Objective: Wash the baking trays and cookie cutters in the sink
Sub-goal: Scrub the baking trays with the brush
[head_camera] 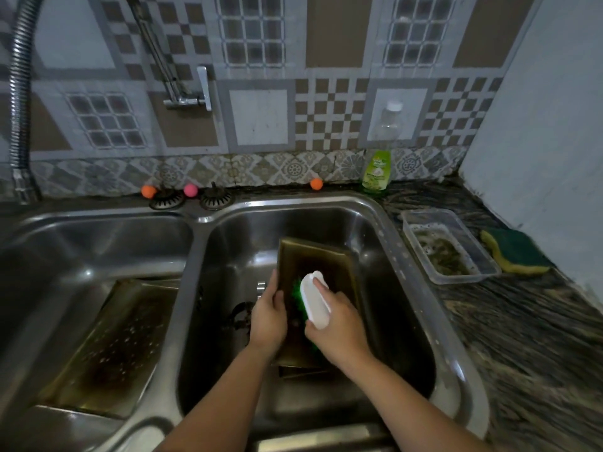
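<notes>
The right hand (339,324) grips a white scrub brush (315,300), green bristles pressed onto a dark baking tray (315,256). The left hand (269,316) clasps that tray's left edge, holding it tilted in the right sink basin (385,230). A second baking tray (111,347) leans in the left basin (98,233). On the counter to the right sit a dish soap bottle (378,171), a plastic container (447,246) and a sponge (515,256).

**Sink and counter layout**

One baking tray (313,256) stands in the right basin (375,230), another tray (107,347) lies in the left basin (98,230). On the counter (538,337) right of the sink: a container (448,246), a sponge (514,252) beyond it, a bottle (378,164) at the back edge.
</notes>
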### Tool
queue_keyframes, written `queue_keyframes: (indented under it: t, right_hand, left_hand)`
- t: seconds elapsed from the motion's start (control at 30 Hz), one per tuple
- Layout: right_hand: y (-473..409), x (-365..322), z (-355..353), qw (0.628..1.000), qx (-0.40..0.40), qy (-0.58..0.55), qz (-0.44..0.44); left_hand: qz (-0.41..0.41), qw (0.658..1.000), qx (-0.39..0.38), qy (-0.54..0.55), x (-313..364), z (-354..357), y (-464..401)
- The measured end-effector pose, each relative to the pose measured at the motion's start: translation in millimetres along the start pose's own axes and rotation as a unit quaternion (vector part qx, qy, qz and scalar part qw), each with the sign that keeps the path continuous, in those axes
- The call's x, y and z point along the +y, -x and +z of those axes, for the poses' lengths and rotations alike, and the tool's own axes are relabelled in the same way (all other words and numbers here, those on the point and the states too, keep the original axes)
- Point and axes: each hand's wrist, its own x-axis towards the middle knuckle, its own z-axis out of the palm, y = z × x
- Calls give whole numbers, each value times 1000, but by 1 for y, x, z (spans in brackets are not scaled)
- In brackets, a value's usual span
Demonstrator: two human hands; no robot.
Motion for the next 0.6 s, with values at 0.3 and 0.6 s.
queue_keyframes:
  t: [0.3, 0.6]
  right_hand:
    - [-62, -59, -40, 998, 6, 22, -57]
    - [-38, -84, -19, 994, 36, -9, -101]
  left_hand:
    - [70, 991, 17, 110, 32, -15, 7]
    - [99, 987, 45, 119, 31, -37, 5]
